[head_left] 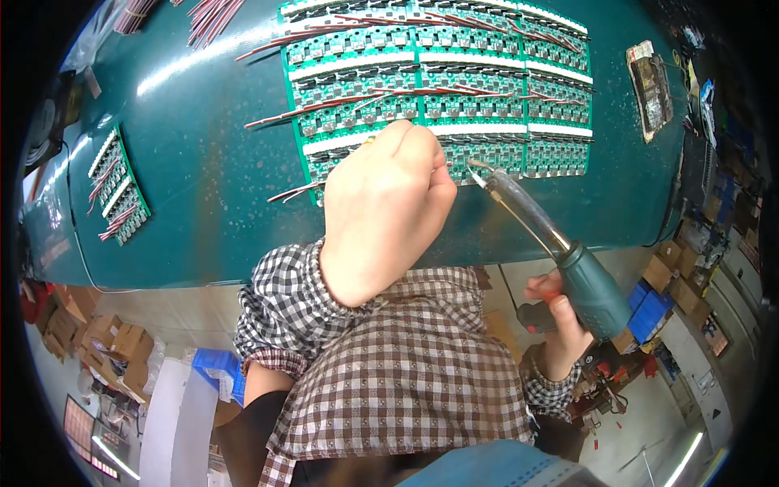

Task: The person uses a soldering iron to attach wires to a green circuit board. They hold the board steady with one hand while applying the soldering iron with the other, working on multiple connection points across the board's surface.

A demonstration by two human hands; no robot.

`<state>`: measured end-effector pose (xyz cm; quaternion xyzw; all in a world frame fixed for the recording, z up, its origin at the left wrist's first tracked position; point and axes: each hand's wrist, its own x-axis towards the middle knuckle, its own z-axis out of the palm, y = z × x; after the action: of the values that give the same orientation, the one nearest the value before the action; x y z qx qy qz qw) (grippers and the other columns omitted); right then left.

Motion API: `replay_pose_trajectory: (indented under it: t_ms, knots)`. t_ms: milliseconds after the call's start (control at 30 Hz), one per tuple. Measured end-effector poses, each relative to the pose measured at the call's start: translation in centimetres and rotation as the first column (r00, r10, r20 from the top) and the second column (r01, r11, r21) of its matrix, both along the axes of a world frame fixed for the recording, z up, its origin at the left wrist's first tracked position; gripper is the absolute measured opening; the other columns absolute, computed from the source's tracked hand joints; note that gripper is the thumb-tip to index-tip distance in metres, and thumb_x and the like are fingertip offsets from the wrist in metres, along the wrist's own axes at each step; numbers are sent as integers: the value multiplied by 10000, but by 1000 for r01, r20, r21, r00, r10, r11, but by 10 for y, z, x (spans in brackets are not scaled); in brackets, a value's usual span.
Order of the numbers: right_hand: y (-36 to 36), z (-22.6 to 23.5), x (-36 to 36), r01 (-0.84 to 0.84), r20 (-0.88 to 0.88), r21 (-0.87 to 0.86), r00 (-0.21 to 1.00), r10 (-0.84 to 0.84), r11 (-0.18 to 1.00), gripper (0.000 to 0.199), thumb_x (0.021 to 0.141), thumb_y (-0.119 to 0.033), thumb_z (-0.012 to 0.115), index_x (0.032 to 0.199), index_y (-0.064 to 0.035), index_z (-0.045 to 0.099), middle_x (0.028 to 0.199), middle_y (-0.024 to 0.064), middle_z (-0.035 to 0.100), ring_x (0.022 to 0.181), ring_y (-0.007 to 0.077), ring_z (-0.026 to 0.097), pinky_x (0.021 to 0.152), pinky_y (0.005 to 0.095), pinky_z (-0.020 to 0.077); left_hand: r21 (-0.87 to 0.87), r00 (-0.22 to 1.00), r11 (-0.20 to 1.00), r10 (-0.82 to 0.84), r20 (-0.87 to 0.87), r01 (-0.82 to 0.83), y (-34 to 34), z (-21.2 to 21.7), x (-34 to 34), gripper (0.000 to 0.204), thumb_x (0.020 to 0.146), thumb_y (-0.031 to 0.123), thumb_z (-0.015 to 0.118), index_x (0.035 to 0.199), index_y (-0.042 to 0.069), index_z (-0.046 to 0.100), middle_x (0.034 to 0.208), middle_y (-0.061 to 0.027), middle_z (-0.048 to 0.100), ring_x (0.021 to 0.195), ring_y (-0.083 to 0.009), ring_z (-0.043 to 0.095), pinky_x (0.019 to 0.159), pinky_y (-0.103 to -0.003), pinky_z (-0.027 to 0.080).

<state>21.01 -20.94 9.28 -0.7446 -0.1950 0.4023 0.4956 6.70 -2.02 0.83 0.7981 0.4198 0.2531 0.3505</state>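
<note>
My left hand (381, 207) is curled into a fist over the near edge of a large panel of green circuit boards (454, 89) with red and white wires. What it pinches is hidden under the fingers. My right hand (560, 325) grips the dark green handle of a soldering iron (560, 260). Its metal tip (477, 170) points up-left and sits at the near edge of the panel, right beside my left hand's knuckles.
The boards lie on a dark green table (203, 178). A smaller green board strip with red wires (118, 191) lies at the left. Bundles of red wires (211, 16) lie at the far edge. A dirty rectangular tip-cleaning pad (651, 85) sits at the right. Cardboard boxes stand on the floor below.
</note>
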Motion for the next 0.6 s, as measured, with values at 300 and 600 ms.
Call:
replay_pose_trajectory:
  t_ms: [300, 600]
  knots:
    - [6, 0, -8, 6, 102, -77, 995, 2, 997, 385, 807, -241, 687, 1013, 70, 594, 887, 155, 615, 788, 271, 655, 669, 384, 569, -4, 1000, 1000, 4, -6, -4, 0, 0, 0, 147, 686, -2, 681, 746, 55, 559, 667, -46, 537, 572, -182, 554, 512, -312, 443]
    - [6, -1, -8, -25, 102, -84, 994, 34, 996, 373, 811, -220, 698, 1014, 79, 604, 891, 155, 616, 797, 277, 656, 670, 386, 581, 20, 1000, 1000, 2, -29, -1, 0, 2, 1, 148, 682, 4, 677, 734, 65, 553, 659, -35, 530, 564, -180, 547, 505, -312, 435]
